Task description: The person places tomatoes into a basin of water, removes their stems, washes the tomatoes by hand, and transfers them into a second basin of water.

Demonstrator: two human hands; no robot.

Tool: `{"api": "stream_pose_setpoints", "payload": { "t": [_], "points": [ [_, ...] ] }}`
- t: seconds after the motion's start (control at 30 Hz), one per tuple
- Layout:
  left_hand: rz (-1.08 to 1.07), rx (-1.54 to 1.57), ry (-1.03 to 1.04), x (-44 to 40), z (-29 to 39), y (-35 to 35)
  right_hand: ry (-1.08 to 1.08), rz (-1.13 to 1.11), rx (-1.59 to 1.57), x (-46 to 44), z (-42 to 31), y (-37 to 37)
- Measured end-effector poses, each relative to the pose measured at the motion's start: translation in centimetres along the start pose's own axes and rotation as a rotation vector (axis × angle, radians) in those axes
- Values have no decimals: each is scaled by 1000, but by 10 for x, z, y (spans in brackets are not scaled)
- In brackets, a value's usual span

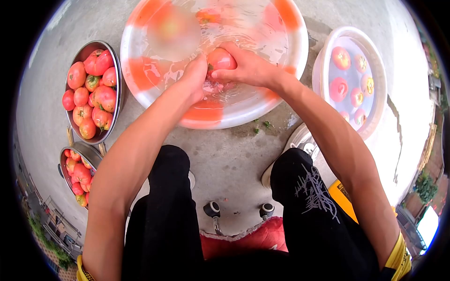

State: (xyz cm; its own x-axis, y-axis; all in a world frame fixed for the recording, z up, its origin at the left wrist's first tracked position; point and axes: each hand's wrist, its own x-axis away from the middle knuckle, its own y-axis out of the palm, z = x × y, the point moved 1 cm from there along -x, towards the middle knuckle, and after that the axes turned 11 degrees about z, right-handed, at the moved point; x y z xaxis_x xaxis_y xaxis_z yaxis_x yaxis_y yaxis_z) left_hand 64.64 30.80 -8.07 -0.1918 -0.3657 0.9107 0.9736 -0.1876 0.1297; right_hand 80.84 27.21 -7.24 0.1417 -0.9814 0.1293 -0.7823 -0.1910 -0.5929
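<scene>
You are handling one tomato (221, 60) with two hands (247, 66) at one orange-and-white basin (204, 115), seven tomatoes (338, 89) are floating in one white tub (381, 89), and two metal vessels (119, 75) and two casters (212, 207) are showing.

From my remote seat I see short yellow sleeves (401, 253) with black markings at 4 and 8 o'clock, black trousers (168, 220), a grey scribbled print (316, 192) at 4 o'clock, and pale shoes (266, 177).
</scene>
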Motion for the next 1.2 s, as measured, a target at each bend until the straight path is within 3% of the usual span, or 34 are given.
{"api": "stream_pose_setpoints", "payload": {
  "t": [0.1,0.27,0.4,0.6,0.7,0.8,0.9,1.0,1.2],
  "points": [
    [61,-60,109,4,-2,4,-1,-6,18,0,-4,-3],
    [-12,-77,285,14,3,9,387,-56,-349,-1,-11,-11],
    [-52,-36,396,17,3,10,448,12,-417,-4,-9,-12],
    [-213,-25,328,21,1,11,513,-47,-450,-5,-11,-22],
    [-191,12,319,24,0,14,580,-63,-469,-5,-11,-21],
    [-176,-1,424,21,-2,18,544,95,-493,-3,-12,-19],
    [-190,-6,283,26,0,18,574,4,-447,-3,-13,-25],
    [-78,-47,321,27,0,19,484,-66,-420,-8,-5,-22],
    [-35,-41,217,16,-3,14,611,-90,-433,-1,-8,-14]
  ]
}}
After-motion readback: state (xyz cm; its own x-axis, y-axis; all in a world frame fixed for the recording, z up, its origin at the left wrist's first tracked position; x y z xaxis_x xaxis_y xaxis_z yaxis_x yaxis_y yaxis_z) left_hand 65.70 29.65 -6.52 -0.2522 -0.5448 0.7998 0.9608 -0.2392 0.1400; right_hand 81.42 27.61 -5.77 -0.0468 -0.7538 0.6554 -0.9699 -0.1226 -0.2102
